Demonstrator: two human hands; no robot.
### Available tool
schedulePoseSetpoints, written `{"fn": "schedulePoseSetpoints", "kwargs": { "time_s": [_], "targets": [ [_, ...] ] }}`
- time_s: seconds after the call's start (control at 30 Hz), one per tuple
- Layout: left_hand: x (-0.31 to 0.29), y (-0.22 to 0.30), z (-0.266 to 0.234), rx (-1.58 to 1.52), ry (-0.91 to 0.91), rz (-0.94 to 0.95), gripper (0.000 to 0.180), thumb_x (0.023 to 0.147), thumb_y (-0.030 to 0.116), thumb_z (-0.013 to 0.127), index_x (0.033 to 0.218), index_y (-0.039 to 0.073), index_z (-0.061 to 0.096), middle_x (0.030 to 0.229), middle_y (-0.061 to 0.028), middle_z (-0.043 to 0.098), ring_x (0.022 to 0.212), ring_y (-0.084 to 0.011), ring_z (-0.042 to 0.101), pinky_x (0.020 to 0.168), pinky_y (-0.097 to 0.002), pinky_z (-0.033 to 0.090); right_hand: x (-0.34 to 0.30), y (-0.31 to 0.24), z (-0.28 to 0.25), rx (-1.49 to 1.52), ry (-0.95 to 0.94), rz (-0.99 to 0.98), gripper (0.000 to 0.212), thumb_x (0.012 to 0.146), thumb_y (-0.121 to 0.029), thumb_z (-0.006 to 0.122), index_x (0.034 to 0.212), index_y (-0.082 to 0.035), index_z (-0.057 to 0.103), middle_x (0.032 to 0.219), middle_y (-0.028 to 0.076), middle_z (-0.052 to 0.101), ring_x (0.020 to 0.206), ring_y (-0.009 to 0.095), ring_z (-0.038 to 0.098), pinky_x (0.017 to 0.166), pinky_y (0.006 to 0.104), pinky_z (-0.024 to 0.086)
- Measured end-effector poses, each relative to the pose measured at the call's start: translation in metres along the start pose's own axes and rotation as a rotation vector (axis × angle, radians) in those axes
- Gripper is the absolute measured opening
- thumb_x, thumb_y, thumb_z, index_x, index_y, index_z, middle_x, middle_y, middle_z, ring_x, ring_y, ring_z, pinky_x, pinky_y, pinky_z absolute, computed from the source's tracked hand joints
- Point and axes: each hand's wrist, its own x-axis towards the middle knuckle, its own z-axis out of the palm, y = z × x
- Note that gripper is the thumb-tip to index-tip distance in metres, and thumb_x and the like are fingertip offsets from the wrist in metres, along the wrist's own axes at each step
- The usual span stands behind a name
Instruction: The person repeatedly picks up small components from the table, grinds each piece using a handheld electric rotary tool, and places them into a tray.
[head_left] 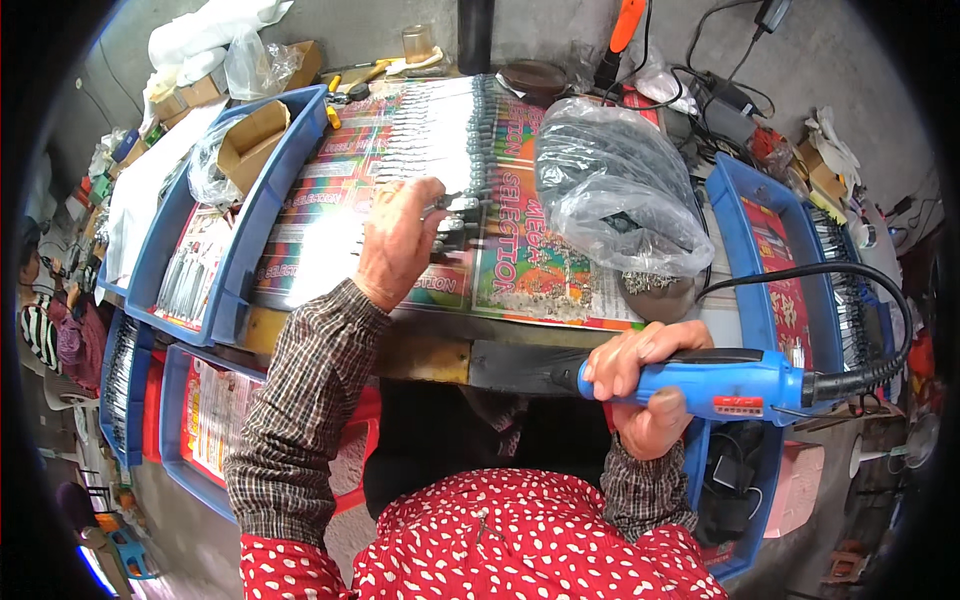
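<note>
A long row of slim silver pieces with dark ends (440, 130) lies side by side on a colourful printed sheet (515, 220). At the near end of that row, my left hand (393, 238) is closed, with a slim silver piece (440, 204) between thumb and fingers. Its exact kind is too small to make out. My right hand (645, 375) is wrapped round a blue electric screwdriver (715, 388), held level in front of the bench edge. The dark tip points left, and a thick black cable leaves its right end.
A clear plastic bag of dark pieces (620, 180) sits right of the row, beside a round bowl of tiny parts (655, 295). Blue bins (240, 230) stand left, and another blue bin (740, 240) right. Yellow-handled pliers (340, 97) lie behind. Someone sits far left.
</note>
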Motion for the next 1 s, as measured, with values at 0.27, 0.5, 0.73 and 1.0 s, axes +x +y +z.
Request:
{"fn": "schedulePoseSetpoints", "kwargs": {
  "time_s": [0.27,0.5,0.73,1.0],
  "targets": [
    [-0.018,0.026,-0.018,-0.329,-0.045,-0.287,0.023,0.077,-0.001,0.064,0.099,0.000,0.057,0.079,-0.0081,0.061,0.059,-0.0128,0.058,0.055,-0.0245,0.048,0.012,0.002,-0.008,-0.091,0.036,-0.079,0.042,0.077,-0.030,0.067,0.094,-0.004,0.039,0.063,0.007,0.047,0.056,0.017,0.050,0.057,0.0337,0.046],
    [-0.039,0.048,-0.023,-0.672,-0.129,-0.628,0.017,0.078,-0.002,0.064,0.092,0.001,0.057,0.062,0.0036,0.053,0.053,-0.0011,0.045,0.047,-0.0171,0.039,0.017,0.006,-0.016,-0.158,0.092,-0.114,0.043,0.078,-0.031,0.067,0.095,-0.004,0.038,0.068,0.008,0.049,0.060,0.017,0.051,0.062,0.0331,0.045],
    [-0.048,0.062,-0.022,-0.565,-0.261,-0.560,0.022,0.075,-0.002,0.066,0.095,0.002,0.057,0.060,0.0005,0.052,0.051,-0.0047,0.045,0.048,-0.0204,0.039,0.017,0.010,-0.023,-0.165,0.081,-0.142,0.040,0.078,-0.028,0.066,0.096,-0.004,0.039,0.069,0.008,0.049,0.060,0.017,0.051,0.061,0.0331,0.044],
    [-0.050,0.068,-0.021,-0.486,-0.298,-0.467,0.020,0.074,-0.001,0.066,0.092,0.002,0.059,0.066,-0.0056,0.056,0.053,-0.0107,0.052,0.050,-0.0235,0.041,0.019,0.011,-0.024,-0.170,0.113,-0.146,0.039,0.079,-0.027,0.065,0.096,-0.004,0.039,0.069,0.009,0.049,0.060,0.017,0.050,0.059,0.0326,0.044]
  ]
}}
